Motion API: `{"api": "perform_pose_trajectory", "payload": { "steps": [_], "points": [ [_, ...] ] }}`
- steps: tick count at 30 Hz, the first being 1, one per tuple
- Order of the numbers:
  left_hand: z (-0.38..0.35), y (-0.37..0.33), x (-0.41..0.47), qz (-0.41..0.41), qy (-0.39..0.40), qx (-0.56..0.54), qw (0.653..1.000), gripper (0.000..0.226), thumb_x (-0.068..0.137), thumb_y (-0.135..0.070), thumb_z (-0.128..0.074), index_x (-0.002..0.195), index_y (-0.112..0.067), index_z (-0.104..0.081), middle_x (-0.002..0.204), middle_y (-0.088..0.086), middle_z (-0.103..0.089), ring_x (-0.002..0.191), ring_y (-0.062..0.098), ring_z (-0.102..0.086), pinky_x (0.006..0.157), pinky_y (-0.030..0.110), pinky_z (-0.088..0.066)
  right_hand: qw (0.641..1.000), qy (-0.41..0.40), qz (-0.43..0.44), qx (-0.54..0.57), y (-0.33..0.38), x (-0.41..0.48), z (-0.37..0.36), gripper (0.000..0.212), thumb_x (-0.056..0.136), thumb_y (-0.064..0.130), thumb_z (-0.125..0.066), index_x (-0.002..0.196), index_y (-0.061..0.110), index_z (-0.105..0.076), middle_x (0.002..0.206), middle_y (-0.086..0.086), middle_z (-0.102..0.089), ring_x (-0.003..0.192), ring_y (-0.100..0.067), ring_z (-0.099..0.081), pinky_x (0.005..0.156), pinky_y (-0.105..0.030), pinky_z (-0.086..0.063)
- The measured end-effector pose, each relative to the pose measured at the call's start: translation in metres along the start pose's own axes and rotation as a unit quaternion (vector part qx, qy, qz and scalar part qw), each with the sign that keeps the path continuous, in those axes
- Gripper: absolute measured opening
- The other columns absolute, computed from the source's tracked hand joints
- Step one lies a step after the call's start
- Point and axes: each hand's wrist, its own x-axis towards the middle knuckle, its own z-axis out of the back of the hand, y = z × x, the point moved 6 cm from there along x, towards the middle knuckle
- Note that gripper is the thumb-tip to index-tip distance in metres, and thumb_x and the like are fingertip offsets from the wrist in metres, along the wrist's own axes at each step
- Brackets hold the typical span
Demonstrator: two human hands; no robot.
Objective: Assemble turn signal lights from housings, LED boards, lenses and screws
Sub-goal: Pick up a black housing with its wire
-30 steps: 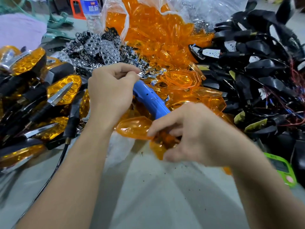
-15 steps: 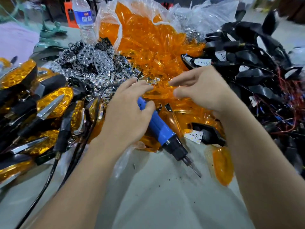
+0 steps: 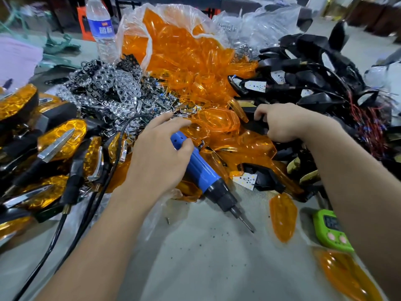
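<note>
Right hand (image 3: 282, 124) has swung to two o'clock and curls round a black housing (image 3: 252, 127) (next unit starting, I'd say); left hand (image 3: 158, 157) lies slack-fingered on the blue screwdriver (image 3: 197, 168).

left hand (image 3: 160, 158): palm down, fingers extended | right hand (image 3: 282, 124): fingers curled, grip on black housing (image 3: 252, 127)

Lights (image 3: 58, 137) lie left, housings (image 3: 314, 68) right, lenses (image 3: 184, 61) seemingly bagged behind the screwdriver (image 3: 201, 168).
</note>
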Motion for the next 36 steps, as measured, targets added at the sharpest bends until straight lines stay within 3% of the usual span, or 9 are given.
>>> {"api": "perform_pose_trajectory", "payload": {
  "steps": [3, 8, 16, 20, 27, 30, 32, 34, 36],
  "points": [
    [0.001, 0.003, 0.001, 0.015, -0.003, -0.001, 1.000, 0.038, 0.093, -0.022, -0.067, 0.129, -0.034, -0.072, 0.150, -0.001, -0.056, 0.141, 0.010, -0.047, 0.111, 0.030, -0.038, 0.998, -0.042, 0.018, -0.032, 0.002, 0.000, -0.002, 0.053, 0.085, 0.008, -0.072, 0.130, 0.028, -0.052, 0.100, 0.000, -0.062, 0.088, -0.024, -0.057, 0.077, -0.039, -0.042],
    [0.002, 0.005, 0.002, 0.024, -0.006, -0.004, 1.000, 0.039, 0.092, -0.022, -0.066, 0.129, -0.035, -0.072, 0.151, 0.000, -0.056, 0.139, 0.012, -0.049, 0.112, 0.034, -0.041, 0.985, -0.128, 0.042, -0.104, 0.008, -0.002, 0.000, 0.052, 0.088, 0.037, -0.079, 0.138, 0.036, -0.064, 0.122, -0.003, -0.070, 0.118, -0.032, -0.060, 0.097, -0.046, -0.043],
    [0.003, 0.010, 0.005, 0.036, -0.014, -0.002, 0.999, 0.038, 0.092, -0.022, -0.067, 0.127, -0.034, -0.073, 0.150, -0.001, -0.056, 0.134, 0.014, -0.053, 0.105, 0.027, -0.039, 0.997, -0.027, 0.023, 0.070, 0.009, 0.000, 0.006, 0.046, 0.073, 0.014, -0.091, 0.112, 0.031, -0.074, 0.114, -0.002, -0.070, 0.092, -0.022, -0.072, 0.080, -0.038, -0.062],
    [0.004, 0.011, 0.006, 0.040, -0.016, -0.005, 0.999, 0.038, 0.091, -0.022, -0.067, 0.126, -0.036, -0.073, 0.150, -0.003, -0.056, 0.131, 0.015, -0.055, 0.103, 0.027, -0.040, 0.992, -0.099, 0.050, 0.060, 0.004, 0.000, 0.021, 0.044, 0.085, 0.003, -0.074, 0.116, 0.033, -0.078, 0.122, -0.002, -0.074, 0.076, -0.012, -0.062, 0.075, -0.028, -0.051],
    [0.002, 0.005, 0.003, 0.032, -0.006, 0.009, 0.999, 0.040, 0.091, -0.020, -0.069, 0.128, -0.034, -0.073, 0.151, -0.002, -0.056, 0.131, 0.016, -0.056, 0.108, 0.031, -0.041, 0.931, -0.186, 0.080, 0.304, 0.003, -0.005, 0.019, 0.027, 0.090, 0.014, -0.081, 0.104, 0.037, -0.079, 0.104, 0.009, -0.076, 0.103, -0.007, -0.072, 0.094, -0.029, -0.058],
    [0.001, 0.003, 0.003, 0.014, -0.012, 0.003, 1.000, 0.043, 0.091, -0.021, -0.068, 0.131, -0.033, -0.072, 0.147, -0.004, -0.059, 0.128, 0.014, -0.059, 0.107, 0.030, -0.045, 0.838, -0.307, 0.153, 0.424, 0.013, -0.029, 0.042, 0.024, 0.094, 0.014, -0.076, 0.112, 0.030, -0.079, 0.098, 0.013, -0.077, 0.096, -0.006, -0.073, 0.093, -0.030, -0.059],
    [0.001, 0.002, 0.003, 0.003, -0.017, -0.029, 0.999, 0.057, 0.088, -0.029, -0.067, 0.143, -0.036, -0.061, 0.137, -0.019, -0.063, 0.119, -0.008, -0.059, 0.100, 0.008, -0.040, 0.781, -0.309, 0.252, 0.481, 0.044, -0.047, 0.062, 0.024, 0.094, 0.006, -0.070, 0.107, 0.026, -0.077, 0.093, 0.012, -0.077, 0.090, -0.007, -0.074, 0.087, -0.032, -0.059],
    [-0.002, 0.002, 0.003, 0.010, -0.001, -0.128, 0.992, 0.079, 0.083, -0.038, -0.067, 0.157, -0.043, -0.038, 0.133, -0.033, -0.058, 0.113, -0.025, -0.053, 0.093, -0.002, -0.036, 0.782, -0.300, 0.299, 0.457, 0.078, -0.058, 0.076, 0.033, 0.092, 0.000, -0.063, 0.112, 0.022, -0.077, 0.094, 0.017, -0.075, 0.094, -0.002, -0.073, 0.087, -0.028, -0.059],
    [-0.005, 0.002, 0.004, 0.019, 0.014, -0.286, 0.958, 0.089, 0.083, -0.038, -0.069, 0.161, -0.046, -0.026, 0.145, -0.027, -0.056, 0.124, -0.010, -0.058, 0.103, 0.016, -0.046, 0.839, -0.249, 0.281, 0.393, 0.108, -0.056, 0.078, 0.043, 0.094, -0.001, -0.058, 0.126, 0.024, -0.072, 0.100, 0.019, -0.072, 0.098, -0.002, -0.072, 0.087, -0.026, -0.061]
  ]
}}
